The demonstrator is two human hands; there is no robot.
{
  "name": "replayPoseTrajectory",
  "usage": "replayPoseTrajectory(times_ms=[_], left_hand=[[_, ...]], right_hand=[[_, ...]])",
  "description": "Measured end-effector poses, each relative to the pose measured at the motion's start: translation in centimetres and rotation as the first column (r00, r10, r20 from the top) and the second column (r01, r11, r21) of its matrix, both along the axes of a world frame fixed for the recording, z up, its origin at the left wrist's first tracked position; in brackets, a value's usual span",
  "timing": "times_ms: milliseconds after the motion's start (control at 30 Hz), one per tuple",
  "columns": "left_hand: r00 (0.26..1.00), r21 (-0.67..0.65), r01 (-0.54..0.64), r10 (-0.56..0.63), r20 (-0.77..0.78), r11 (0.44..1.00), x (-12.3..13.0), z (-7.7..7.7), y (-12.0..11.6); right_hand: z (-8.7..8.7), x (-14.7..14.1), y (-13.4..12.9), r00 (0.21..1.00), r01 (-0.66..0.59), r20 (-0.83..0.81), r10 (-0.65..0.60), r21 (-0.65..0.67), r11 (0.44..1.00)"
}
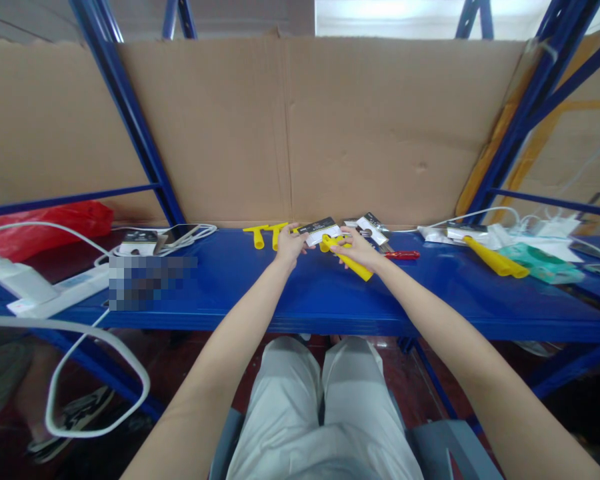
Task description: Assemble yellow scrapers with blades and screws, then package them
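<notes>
Left hand: the left hand (290, 247) is at the left end of the black-and-white card (323, 231); the fingers are partly hidden, so I cannot tell if they clamp it.
Right hand: the right hand (357, 250) is closed around the yellow tool (363, 269), in the centre of the frame.
Yellow tool: tilted, its middle covered by fingers.
Red handle: the red handle (404, 255) is right of centre, its left end hard to make out.
Middle left: a pixelated patch (145, 283) hides something.

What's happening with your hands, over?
Left hand pinching black-and-white card. Right hand gripping yellow handle. Red handle lying close to right wrist, on blue shelf. Over.
</notes>
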State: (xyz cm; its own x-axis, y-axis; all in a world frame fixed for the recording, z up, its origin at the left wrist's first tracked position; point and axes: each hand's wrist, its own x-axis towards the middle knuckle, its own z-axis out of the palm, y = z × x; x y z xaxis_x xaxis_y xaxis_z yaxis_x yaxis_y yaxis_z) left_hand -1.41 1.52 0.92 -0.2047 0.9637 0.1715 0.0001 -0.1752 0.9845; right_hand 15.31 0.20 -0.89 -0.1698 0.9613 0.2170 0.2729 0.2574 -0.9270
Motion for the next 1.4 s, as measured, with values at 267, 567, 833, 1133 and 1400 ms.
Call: replayPoseTrajectory(times_ms=[267,567,833,1133,1400], left_hand=[[0.996,-0.024,-0.091,0.090,-0.015,0.996,-0.2,-0.1,0.5],[0.998,-0.021,-0.025,0.024,-0.050,0.999,-0.1,-0.3,0.3],[0.996,-0.041,-0.018,0.014,-0.084,0.999,-0.2,-0.1,0.4],[0.992,-0.044,-0.028,0.023,-0.128,0.999,-0.1,-0.1,0.2],[0.959,0.014,0.057,-0.051,-0.279,0.998,-0.1,-1.0,0.7]], right_hand=[[0.2,-0.6,-0.5,0.945,-0.063,0.325,0.021,0.120,0.991],[0.3,0.3,-0.5,0.793,-0.137,0.606,-0.059,0.272,0.952],[-0.1,0.4,-0.2,0.748,-0.200,0.645,-0.159,0.447,0.872],[0.0,0.3,-0.2,0.758,-0.175,0.638,-0.135,0.399,0.900],[0.4,1.0,-0.3,0.719,-0.102,0.663,-0.209,0.397,0.912]])
